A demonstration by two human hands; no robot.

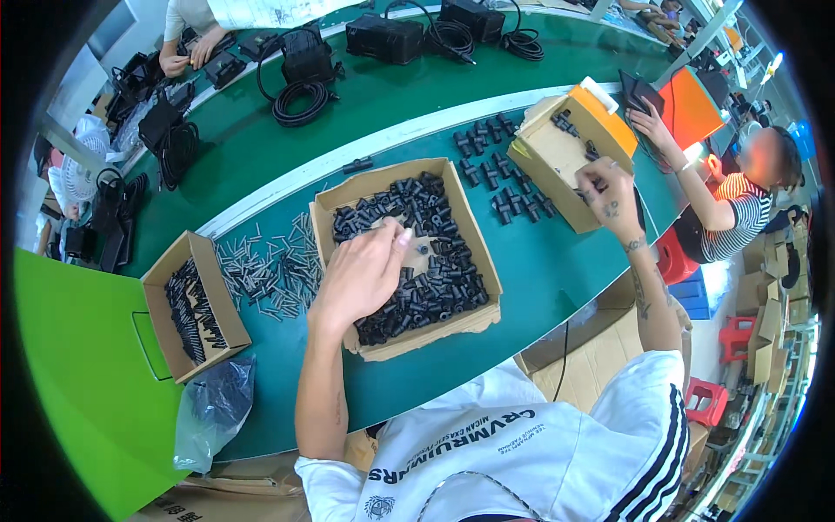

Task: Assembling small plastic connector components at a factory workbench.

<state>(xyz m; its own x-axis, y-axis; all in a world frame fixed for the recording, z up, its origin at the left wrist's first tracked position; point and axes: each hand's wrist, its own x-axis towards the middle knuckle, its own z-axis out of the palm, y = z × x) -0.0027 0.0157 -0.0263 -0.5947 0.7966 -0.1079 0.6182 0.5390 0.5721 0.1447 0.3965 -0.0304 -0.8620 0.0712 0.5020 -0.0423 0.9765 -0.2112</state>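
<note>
My left hand reaches into an open cardboard box filled with several small black plastic tube parts; its fingertips pinch one small black part. My right hand is stretched out to a second, smaller cardboard box at the right and its fingers are closed at the box's inner edge, on what I cannot make out. Between the two boxes, several black T-shaped fittings stand in rows on the green table.
A pile of small grey metal pins lies left of the big box, beside a narrow carton of black pieces and a plastic bag. Another person sits at the right; someone's hands work far left. Black cables and chargers lie beyond.
</note>
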